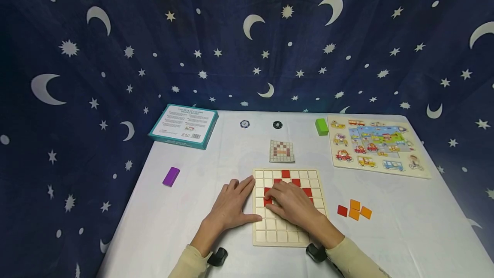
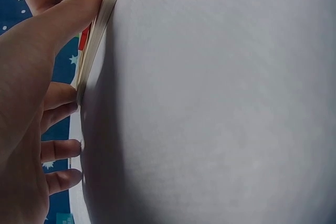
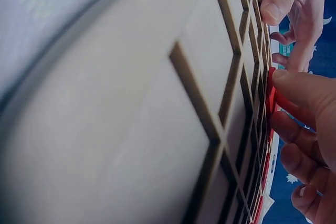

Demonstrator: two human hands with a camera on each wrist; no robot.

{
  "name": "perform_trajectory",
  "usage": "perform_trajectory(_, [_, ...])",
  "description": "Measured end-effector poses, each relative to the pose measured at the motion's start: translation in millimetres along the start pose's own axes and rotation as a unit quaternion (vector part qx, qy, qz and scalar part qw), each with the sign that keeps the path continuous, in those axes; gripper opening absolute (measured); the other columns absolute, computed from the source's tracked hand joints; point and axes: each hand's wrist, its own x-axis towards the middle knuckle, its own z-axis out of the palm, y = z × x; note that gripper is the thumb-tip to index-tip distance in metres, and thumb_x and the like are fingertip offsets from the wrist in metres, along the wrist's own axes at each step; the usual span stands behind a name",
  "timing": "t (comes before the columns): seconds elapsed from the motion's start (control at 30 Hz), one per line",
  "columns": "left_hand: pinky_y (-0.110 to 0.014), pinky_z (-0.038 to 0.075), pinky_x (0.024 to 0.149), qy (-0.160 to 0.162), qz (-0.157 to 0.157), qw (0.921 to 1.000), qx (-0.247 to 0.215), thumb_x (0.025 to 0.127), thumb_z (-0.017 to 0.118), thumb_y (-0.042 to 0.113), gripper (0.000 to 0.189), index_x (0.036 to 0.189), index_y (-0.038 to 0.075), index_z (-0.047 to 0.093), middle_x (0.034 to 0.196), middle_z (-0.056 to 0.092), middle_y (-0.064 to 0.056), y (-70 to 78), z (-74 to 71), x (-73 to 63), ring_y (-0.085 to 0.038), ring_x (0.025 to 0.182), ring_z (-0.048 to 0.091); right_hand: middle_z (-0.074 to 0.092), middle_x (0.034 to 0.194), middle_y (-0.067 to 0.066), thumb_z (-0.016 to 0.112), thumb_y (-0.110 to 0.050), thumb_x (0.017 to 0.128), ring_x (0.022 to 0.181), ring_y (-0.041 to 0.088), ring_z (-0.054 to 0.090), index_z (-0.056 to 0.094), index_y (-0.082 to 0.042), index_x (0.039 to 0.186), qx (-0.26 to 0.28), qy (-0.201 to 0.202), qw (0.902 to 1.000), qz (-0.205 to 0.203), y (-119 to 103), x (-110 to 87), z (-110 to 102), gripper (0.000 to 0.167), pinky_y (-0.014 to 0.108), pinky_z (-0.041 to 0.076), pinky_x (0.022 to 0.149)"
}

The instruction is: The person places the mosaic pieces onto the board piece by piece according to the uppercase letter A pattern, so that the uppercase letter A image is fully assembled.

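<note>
A square wooden grid board (image 1: 260, 236) lies on the white table, with several red tiles (image 1: 285, 174) in its upper cells. My left hand (image 1: 230, 205) rests at the board's left side, fingers extended along the edge and the thumb touching the rim. Over the grid, my right hand (image 1: 291, 203) pinches a red square tile (image 1: 267, 202) between thumb and fingertips at a cell left of centre. The right wrist view shows this red tile (image 3: 271, 90) under the thumb. The right hand hides some middle cells. Behind the board lies a small pattern card (image 1: 282, 152).
Right of the board lie a loose red tile (image 1: 342, 210) and several orange tiles (image 1: 354, 204). A vehicle puzzle (image 1: 378, 147), green block (image 1: 321, 127), two round chips (image 1: 277, 125), a teal box (image 1: 185, 125) and a purple block (image 1: 171, 176) sit farther out.
</note>
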Motion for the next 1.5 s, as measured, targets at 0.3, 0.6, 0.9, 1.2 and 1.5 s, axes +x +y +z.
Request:
perform_trajectory(0.3, [-0.038,0.042,0.095,-0.001,-0.002,1.0,-0.005,0.08,0.074,0.081,0.113,0.167,0.019,0.038,0.173,0.041,0.003,-1.0,0.9,-2.2,-0.024,0.129,0.049,0.073,0.099,-0.012,0.085,-0.039,0.09,0.09,0.008,0.064,0.079,-0.024,0.102,0.007,0.021,0.9997,0.005,3.5,-6.7,0.7,0.02,0.034,0.055,0.085])
perform_trajectory(0.6, [-0.038,0.043,0.093,0.011,0.0,0.9999,-0.003,0.079,0.075,0.08,0.113,0.166,0.017,0.041,0.171,0.044,0.001,-1.5,1.6,-1.9,-0.023,0.128,0.05,0.069,0.096,-0.013,0.085,-0.04,0.089,0.086,0.004,0.057,0.076,-0.028,0.1,0.002,0.043,0.9984,0.038,19.4,-25.6,-9.4,0.019,0.033,0.052,0.083])
perform_trajectory(0.9, [-0.038,0.042,0.094,0.01,0.005,0.9998,-0.014,0.079,0.076,0.079,0.114,0.167,0.017,0.039,0.171,0.042,0.001,-1.0,5.8,-2.5,-0.024,0.129,0.05,0.07,0.097,-0.015,0.09,-0.033,0.086,0.085,0.002,0.055,0.075,-0.028,0.101,0.006,0.079,0.9934,0.084,55.7,-68.1,-24.7,0.023,0.032,0.052,0.079])
perform_trajectory(1.2, [-0.038,0.042,0.093,0.015,0.004,0.9998,-0.015,0.078,0.077,0.079,0.114,0.166,0.017,0.04,0.171,0.043,0.001,0.6,2.5,-1.7,-0.024,0.128,0.05,0.071,0.097,-0.014,0.093,-0.031,0.081,0.081,0.003,0.051,0.076,-0.026,0.102,-0.021,0.07,0.9831,0.168,91.4,-118.4,-47.6,0.027,0.034,0.047,0.073])
perform_trajectory(1.5, [-0.038,0.042,0.093,0.011,0.002,0.9998,-0.013,0.078,0.077,0.079,0.114,0.167,0.018,0.039,0.171,0.043,0.002,1.6,1.6,0.6,-0.023,0.127,0.05,0.073,0.106,-0.003,0.093,-0.036,0.08,0.096,0.019,0.063,0.077,-0.022,0.105,-0.022,-0.007,0.9752,0.22,110.0,-148.0,-58.7,0.033,0.052,0.053,0.092])
